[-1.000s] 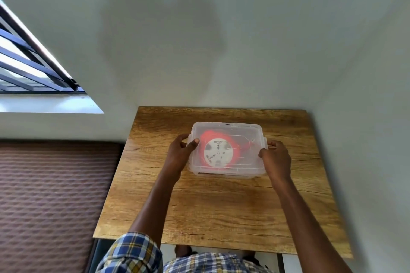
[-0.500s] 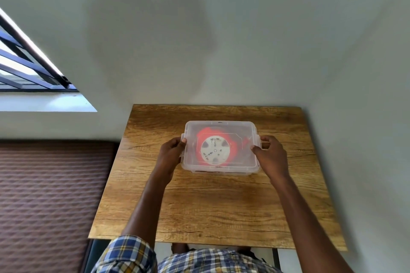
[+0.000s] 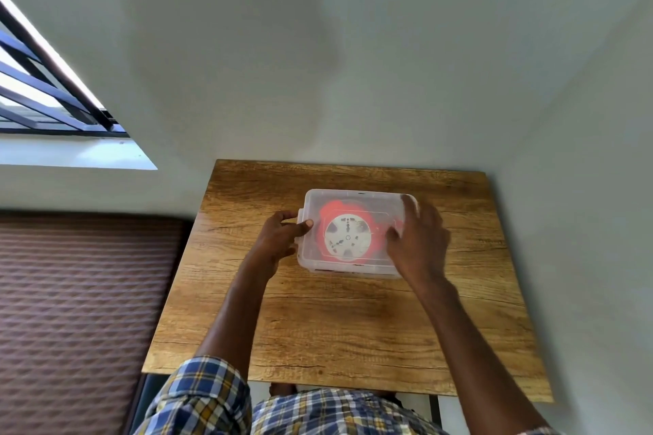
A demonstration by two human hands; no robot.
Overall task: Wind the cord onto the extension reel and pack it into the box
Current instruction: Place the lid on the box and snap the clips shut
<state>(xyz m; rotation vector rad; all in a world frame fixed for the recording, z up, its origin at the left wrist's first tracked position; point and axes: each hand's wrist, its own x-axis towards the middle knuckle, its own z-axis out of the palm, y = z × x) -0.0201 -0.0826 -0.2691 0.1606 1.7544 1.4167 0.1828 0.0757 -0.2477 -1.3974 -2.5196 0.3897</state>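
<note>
A pale grey-green wall (image 3: 353, 46) fills the far half of the view, with a barred window (image 3: 42, 95) at the far left and a brown quilted surface (image 3: 81, 311) below it on the left. Against the wall stands a wooden table (image 3: 335, 321) with a strong grain.

On the far half of the table sits a clear plastic box (image 3: 349, 267) with its translucent lid (image 3: 357, 199) on top. Through the lid shows the extension reel (image 3: 348, 238), lying flat: a white round face with socket holes, ringed by red-orange. The cord itself cannot be made out apart from the red mass around the reel.

The left hand (image 3: 282, 238) grips the box's left end, thumb hooked over the lid's edge and fingers curled around the side by the small handle tab. The right hand (image 3: 418, 240) lies spread over the right part of the lid, fingers extended toward the far right corner and the palm covering the box's right edge; it is blurred, so whether it presses the lid or is just above it cannot be told. It holds nothing.

Both forearms reach in from the near edge, the left with a plaid sleeve (image 3: 201, 395) in blue, yellow and white.
</note>
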